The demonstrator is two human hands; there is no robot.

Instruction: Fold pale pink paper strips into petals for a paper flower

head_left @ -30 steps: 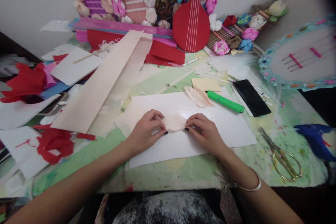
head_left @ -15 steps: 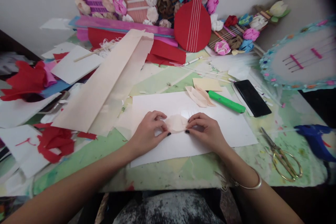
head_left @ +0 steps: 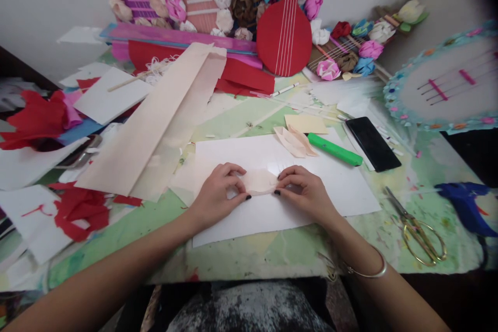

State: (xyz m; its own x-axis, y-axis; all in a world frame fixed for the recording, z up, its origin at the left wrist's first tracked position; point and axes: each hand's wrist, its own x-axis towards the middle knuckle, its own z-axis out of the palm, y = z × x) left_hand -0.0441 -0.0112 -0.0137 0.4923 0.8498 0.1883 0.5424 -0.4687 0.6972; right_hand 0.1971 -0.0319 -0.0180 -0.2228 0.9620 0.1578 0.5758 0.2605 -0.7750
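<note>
Between my two hands a small pale peach piece of crepe paper point(head_left: 261, 180) is held just over a white sheet point(head_left: 233, 223). My left hand point(head_left: 223, 189) pinches its left end between thumb and fingers. At the opposite end, my right hand point(head_left: 303, 189) pinches it the same way. Two folded peach paper petals point(head_left: 293, 141) lie on the sheet behind my hands, beside a green utility knife or similar long green tool point(head_left: 335, 149) and a pale yellow paper square point(head_left: 307, 124).
Gold-handled scissors point(head_left: 422, 236) and a black phone point(head_left: 373, 143) lie to the right, with a blue glue gun point(head_left: 465, 205) beyond. A long peach crepe strip point(head_left: 151, 124) and red paper scraps point(head_left: 83, 212) cover the left. Paper-flower instruments and a red lute shape point(head_left: 284, 41) stand at the back.
The paper's lower edge looks wavier and more stretched between my fingers. Both hands keep their pinch in nearly the same place; the whole view has shifted very slightly.
</note>
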